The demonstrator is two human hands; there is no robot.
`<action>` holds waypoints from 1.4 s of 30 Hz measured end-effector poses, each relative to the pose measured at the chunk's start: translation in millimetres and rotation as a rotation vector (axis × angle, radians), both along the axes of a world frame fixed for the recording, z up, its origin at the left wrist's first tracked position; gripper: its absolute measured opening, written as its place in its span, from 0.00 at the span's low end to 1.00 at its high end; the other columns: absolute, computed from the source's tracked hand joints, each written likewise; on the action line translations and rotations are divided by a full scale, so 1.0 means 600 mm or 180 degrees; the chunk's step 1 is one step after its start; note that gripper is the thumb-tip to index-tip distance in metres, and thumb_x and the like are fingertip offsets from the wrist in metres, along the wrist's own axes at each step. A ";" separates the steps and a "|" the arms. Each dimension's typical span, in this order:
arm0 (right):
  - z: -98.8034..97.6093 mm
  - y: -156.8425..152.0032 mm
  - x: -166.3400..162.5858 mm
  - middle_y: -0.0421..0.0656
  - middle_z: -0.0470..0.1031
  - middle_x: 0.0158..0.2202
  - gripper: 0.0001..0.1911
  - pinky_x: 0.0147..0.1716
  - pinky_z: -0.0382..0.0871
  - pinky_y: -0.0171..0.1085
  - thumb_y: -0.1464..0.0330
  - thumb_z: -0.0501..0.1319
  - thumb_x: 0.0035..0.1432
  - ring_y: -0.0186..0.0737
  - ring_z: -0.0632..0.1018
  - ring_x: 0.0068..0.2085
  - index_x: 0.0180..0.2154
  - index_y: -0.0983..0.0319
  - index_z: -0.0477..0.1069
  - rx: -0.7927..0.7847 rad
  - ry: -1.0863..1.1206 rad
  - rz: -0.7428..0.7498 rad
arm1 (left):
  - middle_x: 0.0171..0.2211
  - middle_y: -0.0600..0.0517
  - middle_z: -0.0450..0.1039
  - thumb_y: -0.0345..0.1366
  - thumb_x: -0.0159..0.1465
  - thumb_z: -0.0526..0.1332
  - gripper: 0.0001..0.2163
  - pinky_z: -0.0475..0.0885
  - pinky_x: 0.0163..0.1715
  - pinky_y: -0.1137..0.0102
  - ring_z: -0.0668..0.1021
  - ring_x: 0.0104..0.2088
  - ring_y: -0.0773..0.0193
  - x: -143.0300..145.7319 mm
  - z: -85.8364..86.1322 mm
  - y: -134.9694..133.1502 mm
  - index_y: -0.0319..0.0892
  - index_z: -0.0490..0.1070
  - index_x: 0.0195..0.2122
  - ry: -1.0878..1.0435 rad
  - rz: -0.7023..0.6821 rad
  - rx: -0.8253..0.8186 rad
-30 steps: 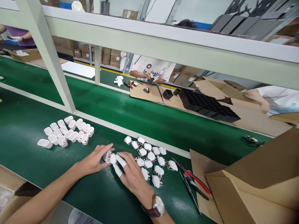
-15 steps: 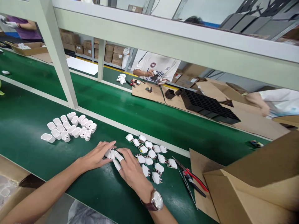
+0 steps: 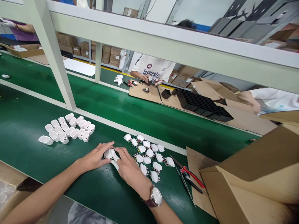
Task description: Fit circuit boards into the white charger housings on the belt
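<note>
A small white plastic housing (image 3: 107, 153) is gripped by my left hand (image 3: 94, 158), with the thumb and fingers on either side of it. My right hand (image 3: 132, 169) wears white finger covers on some fingers and presses them against the same housing. Whatever lies inside it is mostly hidden by those fingers. To the left stand several open white housings (image 3: 65, 128) in a close group. Right of my hands lie several small circuit boards with white lumpy tops (image 3: 149, 152).
Red and black pliers (image 3: 190, 177) lie beside the boards, near an open cardboard box (image 3: 224, 193). A pale metal frame (image 3: 61, 62) crosses ahead. Across the green bench, a person (image 3: 151, 68) handles small parts beside a block of black trays (image 3: 203, 105).
My fingers have shifted slightly at the housing, and its side shows more now. The whole view has moved a little, so the bench things appear farther left.
</note>
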State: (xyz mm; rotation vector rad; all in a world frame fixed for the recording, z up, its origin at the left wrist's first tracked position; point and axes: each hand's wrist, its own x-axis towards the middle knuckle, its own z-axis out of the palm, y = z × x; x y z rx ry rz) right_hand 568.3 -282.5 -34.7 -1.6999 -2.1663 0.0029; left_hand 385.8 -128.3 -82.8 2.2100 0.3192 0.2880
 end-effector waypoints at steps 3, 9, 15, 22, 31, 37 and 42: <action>-0.004 -0.001 0.006 0.54 0.69 0.56 0.09 0.53 0.80 0.53 0.78 0.58 0.68 0.53 0.73 0.57 0.45 0.62 0.73 -0.0111 0.0475 0.0067 | 0.67 0.49 0.68 0.38 0.72 0.64 0.37 0.67 0.65 0.51 0.70 0.66 0.49 -0.001 0.005 0.001 0.59 0.45 0.75 0.0143 0.0035 -0.0145; -0.030 -0.012 -0.014 0.53 0.73 0.52 0.06 0.44 0.81 0.50 0.71 0.59 0.72 0.52 0.76 0.50 0.48 0.63 0.73 0.0312 0.0599 -0.0166 | 0.64 0.51 0.72 0.38 0.68 0.69 0.41 0.68 0.65 0.55 0.74 0.64 0.53 -0.003 0.018 -0.002 0.59 0.44 0.74 0.0110 -0.0052 -0.0469; -0.033 -0.010 -0.032 0.54 0.73 0.54 0.09 0.46 0.79 0.55 0.68 0.61 0.71 0.55 0.76 0.51 0.51 0.62 0.73 0.0209 0.0508 -0.0259 | 0.64 0.50 0.72 0.39 0.69 0.67 0.38 0.69 0.65 0.58 0.76 0.63 0.55 -0.007 0.012 0.000 0.56 0.46 0.74 -0.0043 -0.0035 -0.0644; -0.028 0.009 -0.014 0.53 0.71 0.56 0.13 0.52 0.78 0.53 0.70 0.59 0.71 0.52 0.74 0.54 0.56 0.59 0.71 0.0270 0.0656 0.0088 | 0.63 0.52 0.74 0.34 0.68 0.64 0.41 0.69 0.65 0.57 0.74 0.65 0.55 -0.009 0.013 -0.008 0.55 0.40 0.76 0.0069 0.0014 -0.0431; -0.056 0.007 0.001 0.51 0.73 0.56 0.19 0.51 0.80 0.51 0.76 0.57 0.70 0.50 0.74 0.55 0.59 0.58 0.68 0.0420 0.0943 0.0253 | 0.62 0.52 0.76 0.32 0.67 0.61 0.40 0.69 0.65 0.56 0.75 0.64 0.54 -0.006 0.010 -0.016 0.54 0.41 0.76 0.0223 0.0143 -0.0444; -0.058 0.006 0.002 0.52 0.73 0.57 0.17 0.54 0.78 0.53 0.75 0.57 0.71 0.52 0.73 0.57 0.58 0.59 0.70 0.0385 0.0930 0.0286 | 0.63 0.51 0.74 0.31 0.67 0.62 0.41 0.70 0.64 0.54 0.75 0.63 0.53 -0.005 0.008 -0.014 0.56 0.41 0.76 0.0221 0.0113 -0.0485; -0.050 0.009 0.004 0.48 0.76 0.53 0.19 0.53 0.79 0.49 0.73 0.60 0.70 0.47 0.76 0.54 0.60 0.55 0.69 0.0324 0.1327 0.0190 | 0.62 0.50 0.75 0.30 0.67 0.61 0.40 0.71 0.63 0.55 0.76 0.63 0.53 -0.005 0.006 -0.014 0.55 0.41 0.76 0.0170 0.0110 -0.0416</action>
